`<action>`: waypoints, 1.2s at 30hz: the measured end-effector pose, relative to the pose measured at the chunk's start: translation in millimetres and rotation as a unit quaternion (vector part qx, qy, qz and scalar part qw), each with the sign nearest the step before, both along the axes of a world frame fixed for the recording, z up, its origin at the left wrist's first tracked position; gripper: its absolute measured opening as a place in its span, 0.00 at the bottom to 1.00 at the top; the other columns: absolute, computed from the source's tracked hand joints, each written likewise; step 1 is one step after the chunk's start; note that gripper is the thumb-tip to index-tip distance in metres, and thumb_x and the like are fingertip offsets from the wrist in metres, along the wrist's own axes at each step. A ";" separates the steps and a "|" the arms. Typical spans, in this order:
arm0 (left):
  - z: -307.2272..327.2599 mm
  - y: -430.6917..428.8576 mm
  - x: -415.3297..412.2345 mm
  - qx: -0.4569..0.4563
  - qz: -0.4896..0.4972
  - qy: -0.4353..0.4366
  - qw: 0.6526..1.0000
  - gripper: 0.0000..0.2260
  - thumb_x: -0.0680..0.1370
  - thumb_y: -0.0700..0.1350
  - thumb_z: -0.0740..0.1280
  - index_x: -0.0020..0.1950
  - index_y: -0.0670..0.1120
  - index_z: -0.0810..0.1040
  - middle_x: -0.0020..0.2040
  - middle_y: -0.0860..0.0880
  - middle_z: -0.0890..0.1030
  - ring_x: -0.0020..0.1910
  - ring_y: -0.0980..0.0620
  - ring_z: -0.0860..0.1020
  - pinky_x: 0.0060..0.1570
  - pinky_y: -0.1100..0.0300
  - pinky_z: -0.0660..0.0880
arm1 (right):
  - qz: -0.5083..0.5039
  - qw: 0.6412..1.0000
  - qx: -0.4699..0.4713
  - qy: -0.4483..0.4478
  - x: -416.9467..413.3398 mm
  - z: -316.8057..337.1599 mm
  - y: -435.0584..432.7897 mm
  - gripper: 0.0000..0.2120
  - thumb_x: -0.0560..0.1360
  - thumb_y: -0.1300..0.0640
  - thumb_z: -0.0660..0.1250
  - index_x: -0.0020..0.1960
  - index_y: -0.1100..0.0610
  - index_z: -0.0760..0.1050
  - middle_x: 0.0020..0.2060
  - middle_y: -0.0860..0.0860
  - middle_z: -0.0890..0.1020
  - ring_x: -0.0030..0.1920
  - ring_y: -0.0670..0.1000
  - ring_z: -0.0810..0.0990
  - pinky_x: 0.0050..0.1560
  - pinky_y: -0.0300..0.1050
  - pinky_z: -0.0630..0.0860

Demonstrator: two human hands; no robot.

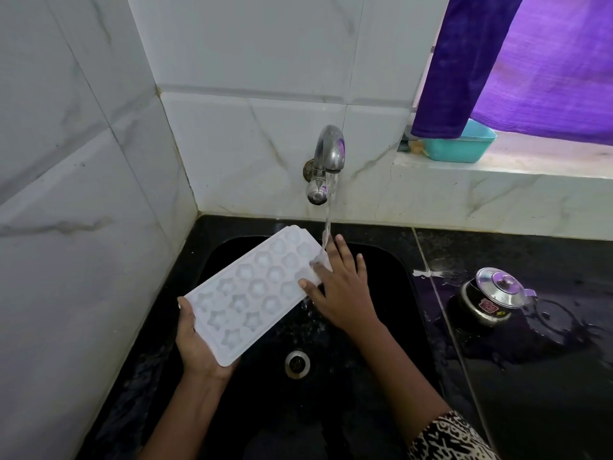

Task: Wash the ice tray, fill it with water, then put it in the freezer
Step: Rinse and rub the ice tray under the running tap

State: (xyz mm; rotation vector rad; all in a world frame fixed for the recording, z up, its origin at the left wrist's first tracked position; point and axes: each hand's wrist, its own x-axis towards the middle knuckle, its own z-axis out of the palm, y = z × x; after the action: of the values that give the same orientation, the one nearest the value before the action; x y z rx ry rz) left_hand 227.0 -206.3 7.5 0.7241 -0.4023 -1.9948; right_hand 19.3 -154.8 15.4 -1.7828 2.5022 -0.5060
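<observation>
White plastic moulded with star-shaped cups, the ice tray (252, 293) hangs tilted over the black sink (381, 327), its far end at 1 o'clock meeting the tap's (326, 161) stream (328, 227). The left hand (195, 346) cups the near end at 7 o'clock, thumb curled over the corner. The right hand (341, 287) lies flat at 3 o'clock, fingers spread, thumb on the tray. A good rinse likely means sliding each row through the stream, rubbing each cup and draining toward the plughole (297, 363) at 6 o'clock.

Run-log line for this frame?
step: wash | ice tray tilted over sink, far corner under running tap | left-hand grip holds near end | right-hand grip touches far corner
</observation>
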 end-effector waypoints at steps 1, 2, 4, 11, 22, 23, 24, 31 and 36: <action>1.2 -0.9 0.8 -0.002 0.005 0.000 1.000 0.29 0.79 0.66 0.51 0.54 0.49 0.85 0.61 0.41 0.80 0.56 0.41 0.81 0.43 0.47 0.81 | 0.008 1.000 0.008 -0.005 0.0 -1.7 1.2 0.37 0.70 0.32 0.38 0.66 0.48 0.71 0.77 0.49 0.45 0.76 0.49 0.38 0.72 0.59 0.41; 3.5 -1.8 2.0 -0.006 0.005 0.001 1.000 0.29 0.79 0.66 0.51 0.53 0.49 0.85 0.59 0.42 0.81 0.54 0.41 0.82 0.42 0.48 0.81 | 0.009 1.000 0.010 -0.010 -3.0 -2.6 2.7 0.36 0.70 0.32 0.39 0.66 0.47 0.71 0.77 0.49 0.46 0.76 0.50 0.38 0.73 0.60 0.42; 6.8 -1.6 3.0 -0.013 -0.003 -0.004 1.000 0.30 0.80 0.65 0.50 0.51 0.49 0.86 0.57 0.43 0.83 0.52 0.42 0.83 0.41 0.49 0.81 | -0.009 1.000 -0.007 -0.017 -11.8 -4.3 4.6 0.32 0.72 0.33 0.41 0.58 0.46 0.76 0.77 0.49 0.48 0.77 0.51 0.41 0.73 0.62 0.45; 9.9 -2.9 -2.4 -0.021 0.007 -0.009 1.000 0.30 0.80 0.65 0.50 0.51 0.49 0.86 0.56 0.43 0.83 0.52 0.43 0.83 0.41 0.49 0.81 | -0.004 1.000 0.000 -0.013 -3.5 -4.5 1.3 0.36 0.71 0.32 0.39 0.66 0.48 0.71 0.77 0.48 0.44 0.76 0.48 0.37 0.73 0.60 0.42; 15.5 -1.3 0.9 -0.029 0.011 -0.003 1.000 0.31 0.81 0.64 0.49 0.49 0.48 0.86 0.53 0.42 0.84 0.49 0.43 0.84 0.37 0.49 0.81 | -0.009 0.999 -0.012 -0.034 -12.4 -7.7 6.6 0.33 0.72 0.33 0.40 0.62 0.46 0.74 0.77 0.48 0.46 0.76 0.48 0.38 0.73 0.62 0.45; 13.6 -0.7 0.9 -0.026 0.006 -0.005 1.000 0.31 0.81 0.64 0.48 0.50 0.48 0.86 0.54 0.42 0.84 0.49 0.43 0.83 0.38 0.49 0.81 | -0.019 0.999 -0.024 -0.030 -14.7 -7.1 5.8 0.32 0.73 0.33 0.41 0.58 0.46 0.76 0.77 0.49 0.47 0.76 0.50 0.40 0.73 0.62 0.46; 12.7 1.0 -0.7 -0.024 0.003 -0.007 1.000 0.31 0.81 0.64 0.49 0.50 0.48 0.86 0.54 0.42 0.83 0.50 0.42 0.83 0.39 0.49 0.81 | -0.030 0.999 -0.037 -0.016 -13.8 -7.0 3.5 0.31 0.73 0.34 0.41 0.56 0.47 0.77 0.77 0.49 0.48 0.77 0.50 0.42 0.73 0.62 0.46; 15.5 -1.8 -0.1 -0.031 0.022 -0.016 0.999 0.29 0.80 0.64 0.50 0.49 0.50 0.87 0.55 0.44 0.83 0.51 0.44 0.83 0.39 0.51 0.81 | -0.008 0.999 -0.017 -0.029 -12.5 -6.4 1.1 0.34 0.72 0.33 0.40 0.60 0.47 0.75 0.77 0.49 0.47 0.76 0.50 0.40 0.73 0.62 0.46; 16.2 0.9 -5.1 -0.032 0.023 -0.017 0.999 0.29 0.80 0.64 0.50 0.49 0.50 0.87 0.54 0.44 0.84 0.51 0.45 0.83 0.39 0.51 0.81 | -0.009 0.999 -0.030 -0.018 -2.6 -1.6 -4.7 0.35 0.72 0.32 0.40 0.65 0.48 0.72 0.77 0.50 0.47 0.76 0.49 0.40 0.72 0.58 0.43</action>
State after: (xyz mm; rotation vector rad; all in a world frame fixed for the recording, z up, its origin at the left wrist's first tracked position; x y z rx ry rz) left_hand 221.9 -205.4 23.7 0.7212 -0.4628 -1.9205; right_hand 16.7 -159.5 13.9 -1.7570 2.5064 -0.6141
